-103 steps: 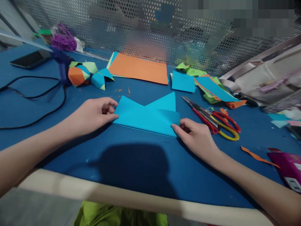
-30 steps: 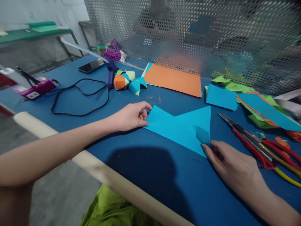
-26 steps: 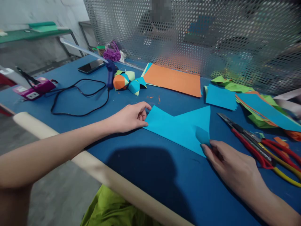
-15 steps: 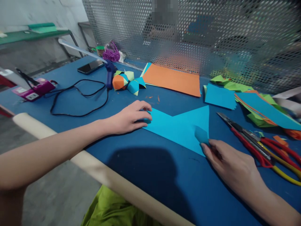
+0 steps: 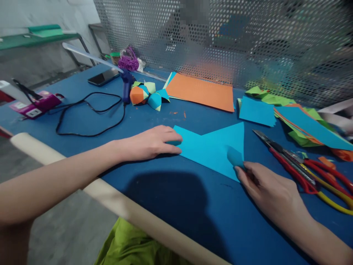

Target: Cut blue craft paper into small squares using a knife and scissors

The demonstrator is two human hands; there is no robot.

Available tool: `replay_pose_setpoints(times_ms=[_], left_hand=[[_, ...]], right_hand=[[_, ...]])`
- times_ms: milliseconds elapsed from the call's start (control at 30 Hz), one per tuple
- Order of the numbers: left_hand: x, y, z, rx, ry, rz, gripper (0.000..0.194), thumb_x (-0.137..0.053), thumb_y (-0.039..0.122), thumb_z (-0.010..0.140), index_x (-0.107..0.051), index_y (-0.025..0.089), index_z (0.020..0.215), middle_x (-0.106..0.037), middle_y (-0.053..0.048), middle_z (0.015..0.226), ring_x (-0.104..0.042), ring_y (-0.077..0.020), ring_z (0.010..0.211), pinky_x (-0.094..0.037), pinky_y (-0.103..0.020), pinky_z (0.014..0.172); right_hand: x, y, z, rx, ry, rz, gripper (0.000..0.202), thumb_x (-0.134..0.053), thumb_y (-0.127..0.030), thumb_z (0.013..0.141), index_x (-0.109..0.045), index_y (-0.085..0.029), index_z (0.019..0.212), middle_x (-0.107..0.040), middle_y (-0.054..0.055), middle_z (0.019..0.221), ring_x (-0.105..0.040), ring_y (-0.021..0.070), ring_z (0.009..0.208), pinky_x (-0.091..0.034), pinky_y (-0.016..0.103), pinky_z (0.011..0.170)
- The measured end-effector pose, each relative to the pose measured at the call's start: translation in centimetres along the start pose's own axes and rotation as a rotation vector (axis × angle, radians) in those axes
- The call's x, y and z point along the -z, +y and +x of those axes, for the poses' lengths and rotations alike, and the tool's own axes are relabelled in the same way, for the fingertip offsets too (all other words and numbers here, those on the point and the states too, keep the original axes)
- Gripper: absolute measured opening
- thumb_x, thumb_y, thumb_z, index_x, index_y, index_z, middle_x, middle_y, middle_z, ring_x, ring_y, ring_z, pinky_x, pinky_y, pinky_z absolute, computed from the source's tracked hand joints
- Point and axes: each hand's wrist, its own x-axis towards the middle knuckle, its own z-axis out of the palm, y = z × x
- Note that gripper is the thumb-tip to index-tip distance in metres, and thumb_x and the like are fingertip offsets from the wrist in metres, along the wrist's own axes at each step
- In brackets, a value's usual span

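A folded sheet of bright blue paper [image 5: 205,147] lies on the blue tabletop, with a V-shaped dip along its far edge. My left hand [image 5: 157,142] rests at the sheet's left end, thumb and fingers apart and touching the paper. At the near right corner, my right hand [image 5: 268,187] pinches the sheet between thumb and fingers. Right of that hand lie an open box cutter [image 5: 273,145], red-handled scissors [image 5: 328,171] and a tool with yellow handles [image 5: 336,200].
A blue glue gun [image 5: 127,86], its black cord and folded paper shapes [image 5: 147,95] sit at the back left. Stacked orange sheets [image 5: 201,92] and blue paper squares [image 5: 256,110] lie before a perforated metal screen [image 5: 154,33]. A pale roll [image 5: 110,195] runs along the front edge.
My left hand has shifted slightly right and toward me along the sheet's left end, uncovering its far left corner. The right hand keeps its pinch. The view has moved a little.
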Motion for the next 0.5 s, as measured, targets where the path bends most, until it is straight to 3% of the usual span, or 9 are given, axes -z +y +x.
replay_pose_setpoints(times_ms=[133, 267, 367, 500], left_hand=[[0.9, 0.7, 0.4, -0.057, -0.162, 0.004, 0.043, -0.027, 0.015, 0.101, -0.063, 0.016, 0.126, -0.064, -0.017, 0.122, -0.056, -0.0219, 0.109, -0.045, -0.035, 0.095], [1.5, 1.2, 0.8, -0.042, -0.220, 0.099, 0.042, -0.029, 0.015, 0.100, -0.063, 0.016, 0.124, -0.065, -0.016, 0.116, -0.058, -0.0221, 0.100, -0.047, -0.033, 0.087], [1.6, 2.0, 1.4, 0.007, -0.276, 0.232, 0.042, -0.030, 0.011, 0.098, -0.062, 0.017, 0.124, -0.066, -0.013, 0.110, -0.059, -0.0213, 0.090, -0.048, -0.031, 0.072], [1.4, 3.6, 2.3, 0.091, -0.349, 0.359, 0.044, -0.038, 0.015, 0.096, -0.051, 0.021, 0.137, -0.065, -0.011, 0.106, -0.059, -0.0217, 0.085, -0.040, -0.027, 0.053]], right_hand=[[0.0, 0.0, 0.0, -0.011, 0.000, 0.008, 0.026, -0.047, -0.027, 0.099, -0.058, -0.012, 0.080, -0.055, 0.000, 0.060, -0.056, 0.0113, 0.048, -0.037, 0.023, 0.048], [0.0, 0.0, 0.0, -0.016, -0.003, 0.006, 0.027, -0.047, -0.026, 0.098, -0.058, -0.013, 0.078, -0.055, 0.001, 0.060, -0.056, 0.0123, 0.048, -0.037, 0.024, 0.047], [0.0, 0.0, 0.0, -0.014, -0.005, 0.001, 0.027, -0.047, -0.025, 0.098, -0.059, -0.012, 0.079, -0.056, 0.002, 0.061, -0.056, 0.0131, 0.049, -0.038, 0.025, 0.048], [-0.1, 0.0, 0.0, -0.021, -0.011, 0.006, 0.025, -0.047, -0.024, 0.098, -0.060, -0.011, 0.082, -0.059, 0.003, 0.063, -0.055, 0.0136, 0.049, -0.037, 0.026, 0.048]])
